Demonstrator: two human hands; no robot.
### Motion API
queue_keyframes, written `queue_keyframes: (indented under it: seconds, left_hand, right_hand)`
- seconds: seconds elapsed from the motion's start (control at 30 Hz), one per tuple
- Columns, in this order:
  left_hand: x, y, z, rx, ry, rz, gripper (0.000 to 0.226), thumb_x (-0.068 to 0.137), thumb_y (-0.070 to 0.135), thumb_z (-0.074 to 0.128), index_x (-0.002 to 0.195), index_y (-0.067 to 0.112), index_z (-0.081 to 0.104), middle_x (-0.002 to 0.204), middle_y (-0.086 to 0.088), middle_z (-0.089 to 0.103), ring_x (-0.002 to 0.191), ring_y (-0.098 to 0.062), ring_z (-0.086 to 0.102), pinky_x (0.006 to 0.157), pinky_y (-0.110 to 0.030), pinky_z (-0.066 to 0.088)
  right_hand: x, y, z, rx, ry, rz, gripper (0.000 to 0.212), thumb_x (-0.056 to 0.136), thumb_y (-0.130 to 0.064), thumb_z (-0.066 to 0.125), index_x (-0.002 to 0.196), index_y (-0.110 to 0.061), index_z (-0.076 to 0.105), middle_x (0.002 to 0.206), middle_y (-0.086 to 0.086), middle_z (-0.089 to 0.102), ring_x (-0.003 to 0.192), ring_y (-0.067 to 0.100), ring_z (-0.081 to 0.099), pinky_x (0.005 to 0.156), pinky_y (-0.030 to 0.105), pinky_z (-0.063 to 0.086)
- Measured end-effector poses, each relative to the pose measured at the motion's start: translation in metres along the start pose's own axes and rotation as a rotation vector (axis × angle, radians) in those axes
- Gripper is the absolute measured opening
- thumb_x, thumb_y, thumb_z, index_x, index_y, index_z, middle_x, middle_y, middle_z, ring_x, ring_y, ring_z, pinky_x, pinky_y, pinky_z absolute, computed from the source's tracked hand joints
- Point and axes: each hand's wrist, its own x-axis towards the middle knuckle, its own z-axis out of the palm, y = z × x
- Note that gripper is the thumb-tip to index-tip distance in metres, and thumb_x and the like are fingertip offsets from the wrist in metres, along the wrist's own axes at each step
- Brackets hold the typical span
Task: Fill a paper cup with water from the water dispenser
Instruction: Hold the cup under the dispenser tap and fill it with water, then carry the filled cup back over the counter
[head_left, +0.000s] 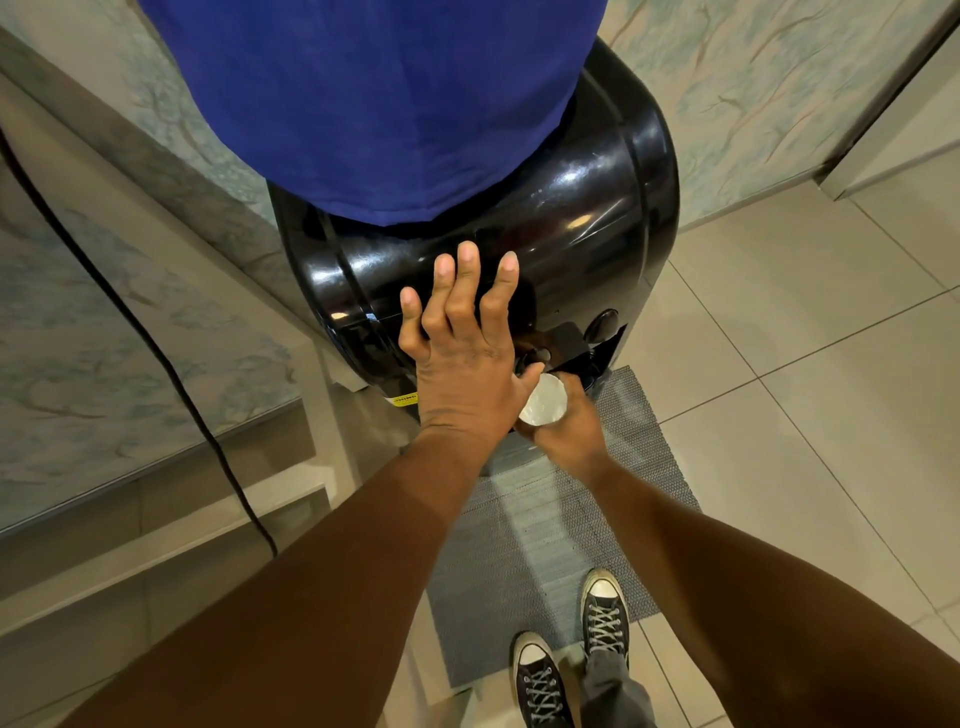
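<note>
A glossy black water dispenser (571, 234) stands in front of me, with a blue-covered bottle (374, 104) on top. My left hand (462, 353) lies flat on the dispenser's front, fingers spread, with the thumb down by the tap (535, 356). Just below the tap my right hand (569, 426) is wrapped around a white paper cup (543, 402). The cup's mouth faces up and water glints inside it. Another tap knob (602, 322) sits further right.
A grey mat (545, 545) lies on the tiled floor under the dispenser, and my two sneakers (571, 649) stand on its near edge. A black cable (156, 353) runs down the marble-patterned ledge on the left. Pale tiles spread out to the right.
</note>
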Motion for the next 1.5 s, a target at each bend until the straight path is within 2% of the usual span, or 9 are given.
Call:
queue_keyframes:
  seconds: [0.2,0.33,0.53,0.77,0.97,1.07,1.17,1.3,1.5]
  left_hand:
    - [-0.001,0.000,-0.005,-0.042,-0.066,-0.007,0.125,0.053,0.064,0.083,0.145,0.020,0.012,0.147,-0.008,0.006,0.138,-0.029,0.008,0.112,-0.055,0.018]
    - [-0.001,-0.002,-0.015,0.006,-0.174,0.019,0.122,0.065,0.062,0.078,0.149,0.019,0.001,0.150,-0.012,-0.002,0.141,-0.032,0.000,0.113,-0.053,0.007]
    - [-0.002,-0.006,-0.040,0.005,-0.313,0.032,0.109,0.086,0.027,0.068,0.149,0.021,-0.022,0.158,-0.012,-0.011,0.146,-0.030,-0.010,0.112,-0.050,-0.006]
    - [0.003,-0.017,-0.079,-0.213,-0.401,0.086,0.091,0.087,0.014,0.059,0.156,0.024,0.001,0.163,-0.007,0.000,0.149,-0.025,-0.004,0.119,-0.047,0.002]
    - [0.004,-0.035,-0.103,-0.585,-0.406,-0.018,0.059,0.098,0.031,0.048,0.152,0.022,0.028,0.153,-0.001,0.035,0.143,-0.016,0.023,0.114,-0.040,0.028]
    - [0.000,-0.044,-0.120,-0.872,-0.567,-0.214,0.066,0.088,0.062,0.052,0.146,0.035,0.037,0.136,0.011,0.052,0.127,-0.007,0.044,0.100,-0.031,0.042]
    - [-0.001,-0.057,-0.141,-1.052,-0.642,-0.335,0.084,0.069,0.080,0.059,0.141,0.040,0.042,0.128,0.017,0.055,0.117,0.001,0.051,0.086,-0.019,0.042]
    - [0.001,-0.074,-0.165,-1.165,-0.696,-0.379,0.100,0.056,0.080,0.067,0.142,0.035,0.042,0.130,0.013,0.055,0.116,0.001,0.052,0.086,-0.018,0.045]
    - [0.004,-0.098,-0.194,-1.239,-0.749,-0.393,0.100,0.058,0.069,0.079,0.143,0.031,0.040,0.125,0.017,0.055,0.111,-0.001,0.055,0.080,-0.015,0.050]
  right_hand:
    - [-0.022,0.009,-0.012,-0.031,-0.018,-0.008,0.068,0.064,-0.011,0.087,0.121,-0.018,0.049,0.104,-0.008,0.059,0.097,0.008,0.057,0.074,0.015,0.046]
    - [-0.039,-0.002,-0.025,-0.026,-0.048,-0.011,0.070,0.065,-0.015,0.087,0.121,-0.023,0.046,0.105,-0.008,0.058,0.095,0.004,0.057,0.077,0.015,0.048]
    - [-0.066,-0.031,-0.043,-0.042,0.001,-0.020,0.072,0.062,-0.016,0.089,0.115,-0.032,0.043,0.098,-0.023,0.051,0.091,-0.004,0.052,0.065,0.003,0.043]
    - [-0.090,-0.074,-0.054,-0.006,-0.029,-0.041,0.073,0.061,-0.021,0.089,0.117,-0.035,0.044,0.105,-0.014,0.056,0.100,0.010,0.054,0.077,0.020,0.047]
    - [-0.111,-0.118,-0.060,-0.001,-0.055,-0.084,0.076,0.059,-0.029,0.088,0.121,-0.037,0.044,0.109,-0.019,0.055,0.104,0.009,0.053,0.083,0.025,0.051]
    - [-0.119,-0.140,-0.059,0.020,-0.071,-0.107,0.075,0.057,-0.034,0.086,0.121,-0.036,0.047,0.110,-0.017,0.058,0.105,0.008,0.056,0.083,0.024,0.052]
    - [-0.124,-0.166,-0.059,0.039,-0.090,-0.142,0.072,0.055,-0.031,0.086,0.115,-0.041,0.049,0.107,-0.015,0.062,0.102,0.005,0.059,0.076,0.017,0.051]
    - [-0.127,-0.201,-0.055,0.035,-0.129,-0.208,0.069,0.058,-0.025,0.088,0.110,-0.047,0.049,0.104,-0.015,0.064,0.098,-0.006,0.059,0.071,0.011,0.050]
    - [-0.129,-0.251,-0.038,0.060,-0.203,-0.252,0.074,0.061,-0.025,0.089,0.122,-0.036,0.049,0.108,-0.013,0.062,0.100,0.006,0.062,0.075,0.021,0.057]
